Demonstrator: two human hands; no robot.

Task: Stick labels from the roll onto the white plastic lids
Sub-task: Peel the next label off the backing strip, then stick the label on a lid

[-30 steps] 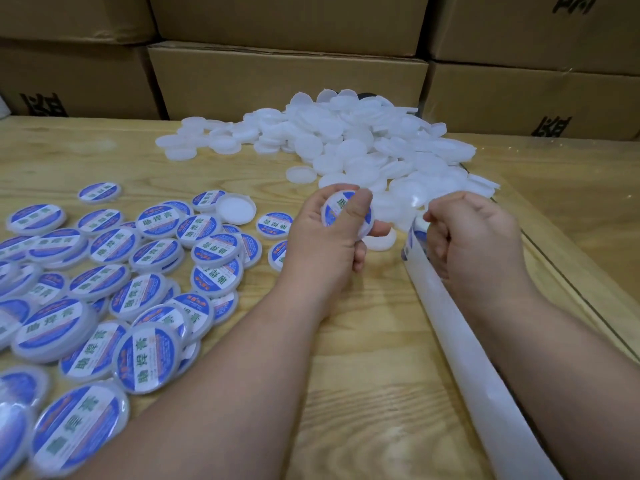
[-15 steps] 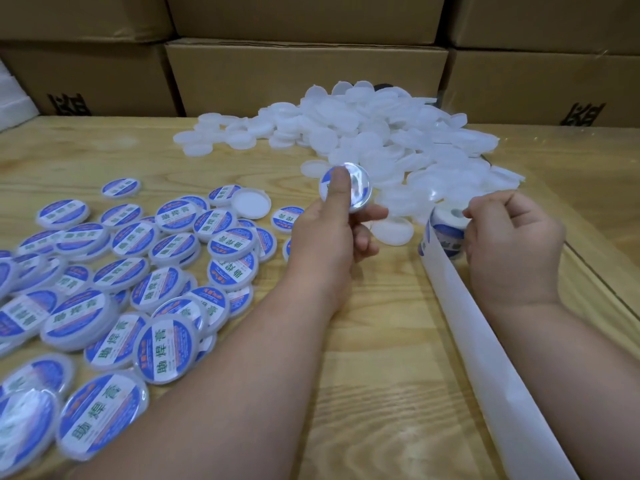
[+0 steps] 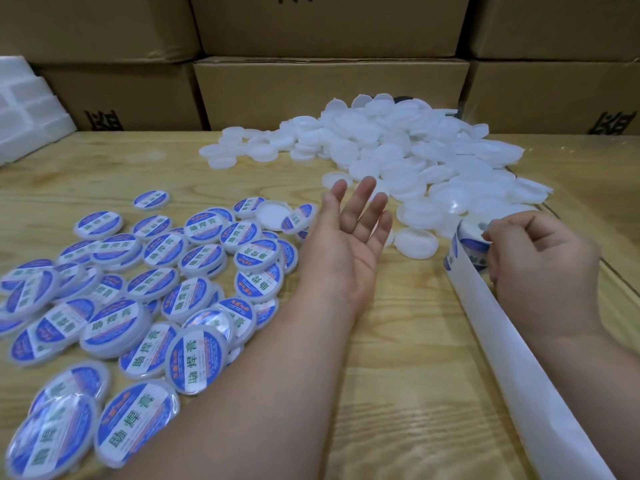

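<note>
Running from the lower right corner of the frame toward the centre right, a strip of white backing paper (image 3: 540, 372) lies on the wooden table (image 3: 398, 393) and leads up to the label roll (image 3: 467, 244). At the lower left and left, a spread of labelled lids (image 3: 138, 289) with blue-and-white stickers covers the table, many overlapping. Beyond the middle of the frame the left hand (image 3: 346, 244) hangs palm up with its fingers straight and spread, holding nothing, just right of the labelled lids. At the centre right the right hand (image 3: 540, 258) curls its fingers round the label roll, gripping it where the backing paper leaves it. Farther back, in the upper centre and right, a pile of plain white lids (image 3: 415, 157) lies heaped on the table. Behind it, brown cardboard boxes (image 3: 329, 91) are stacked across the top, with white foam (image 3: 27, 105) at the upper left.
</note>
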